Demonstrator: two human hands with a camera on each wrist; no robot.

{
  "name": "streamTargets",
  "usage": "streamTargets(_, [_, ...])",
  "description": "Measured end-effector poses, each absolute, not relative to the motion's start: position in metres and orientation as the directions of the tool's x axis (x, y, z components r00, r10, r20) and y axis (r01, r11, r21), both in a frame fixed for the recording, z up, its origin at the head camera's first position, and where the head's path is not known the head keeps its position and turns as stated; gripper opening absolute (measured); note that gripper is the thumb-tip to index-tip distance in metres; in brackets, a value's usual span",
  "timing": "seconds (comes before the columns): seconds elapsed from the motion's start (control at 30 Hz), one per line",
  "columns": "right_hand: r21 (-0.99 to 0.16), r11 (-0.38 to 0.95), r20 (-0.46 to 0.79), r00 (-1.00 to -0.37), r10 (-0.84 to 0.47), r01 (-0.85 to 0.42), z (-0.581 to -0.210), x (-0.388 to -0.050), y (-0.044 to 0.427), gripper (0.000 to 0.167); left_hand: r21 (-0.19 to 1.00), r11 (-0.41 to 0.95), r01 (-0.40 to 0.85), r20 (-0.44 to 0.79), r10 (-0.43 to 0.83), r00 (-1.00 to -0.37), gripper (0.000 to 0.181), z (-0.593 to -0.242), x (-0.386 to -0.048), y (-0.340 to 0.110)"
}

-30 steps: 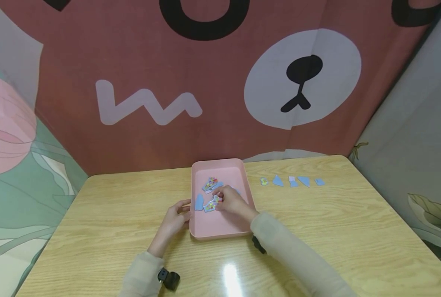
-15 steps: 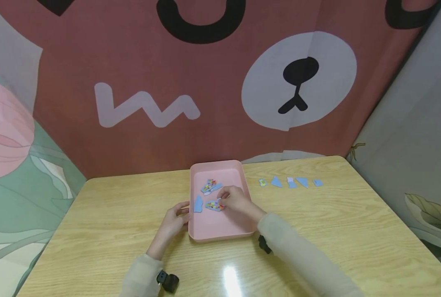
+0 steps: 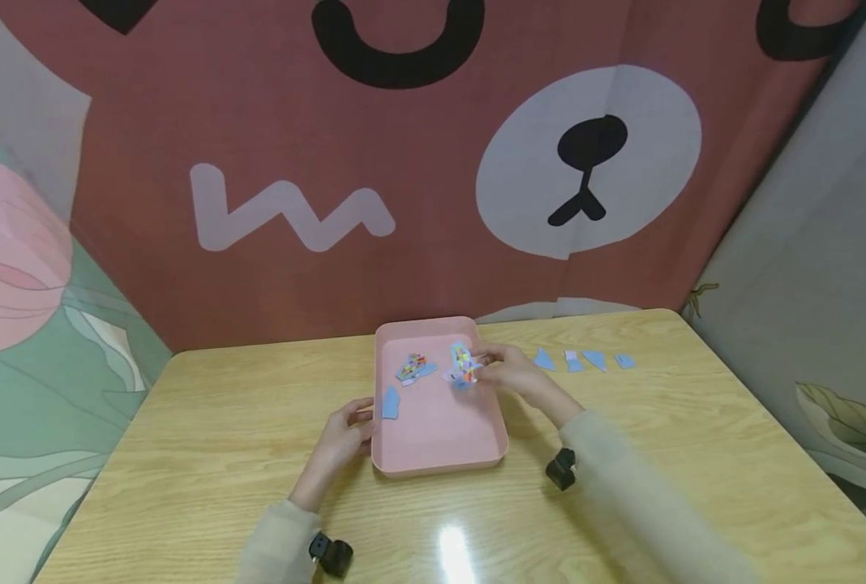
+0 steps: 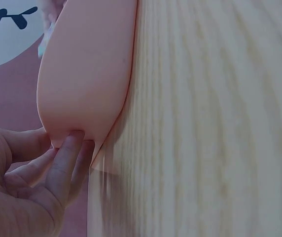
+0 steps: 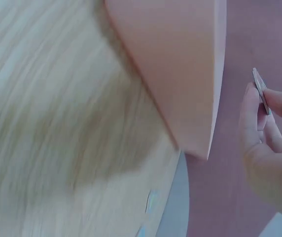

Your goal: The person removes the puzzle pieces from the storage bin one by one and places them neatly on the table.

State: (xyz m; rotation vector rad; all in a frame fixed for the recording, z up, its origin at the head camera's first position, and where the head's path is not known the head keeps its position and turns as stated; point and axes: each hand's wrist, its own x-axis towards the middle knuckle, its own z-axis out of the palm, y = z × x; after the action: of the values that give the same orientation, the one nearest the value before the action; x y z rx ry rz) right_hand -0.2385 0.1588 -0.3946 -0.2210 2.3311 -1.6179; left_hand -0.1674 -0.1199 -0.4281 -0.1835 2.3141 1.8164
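Observation:
A pink tray (image 3: 440, 466) lies on the wooden table with several puzzle pieces in it. My right hand (image 3: 509, 375) pinches a colourful puzzle piece (image 3: 465, 362) between thumb and fingers above the tray's right rim. In the right wrist view, that piece (image 5: 261, 91) appears edge-on between the fingertips. My left hand (image 3: 344, 434) touches the outer left wall of the tray with fairly straight fingers (image 4: 64, 163). Inside the tray lie a patterned piece (image 3: 413, 367) with blue ones by it, and a blue piece (image 3: 391, 402) at the left wall. More pieces lie partly hidden beneath the held one.
Right of the tray, a row of mostly blue puzzle pieces (image 3: 593, 358) lies on the table (image 3: 696, 454); my right hand hides the row's near-tray end. A printed curtain (image 3: 294, 292) hangs right behind the table's back edge.
My right hand has lifted the colourful puzzle piece from the middle of the tray and carried it up and right, to the right rim. My left hand stays at the tray's left wall.

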Motion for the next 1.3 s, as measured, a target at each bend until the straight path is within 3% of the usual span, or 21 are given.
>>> streamTargets(0.27, [-0.941, 0.307, -0.22, -0.945, -0.242, 0.14, -0.397, -0.236, 0.202, 0.043, 0.948, 0.233, -0.215, -0.226, 0.018, -0.974, 0.043, -0.429, -0.168, -0.119])
streamTargets(0.67, [-0.895, 0.437, -0.22, -0.939, -0.263, 0.088, -0.413, -0.228, 0.24, 0.038, 0.943, 0.254, -0.215, -0.228, 0.021, -0.974, 0.042, -0.427, -0.167, -0.118])
streamTargets(1.3, [-0.861, 0.496, -0.278, -0.923, -0.268, 0.116, -0.433, -0.228, 0.247, 0.046, 0.941, 0.255, -0.221, -0.232, 0.014, -0.973, 0.042, -0.428, -0.168, -0.118])
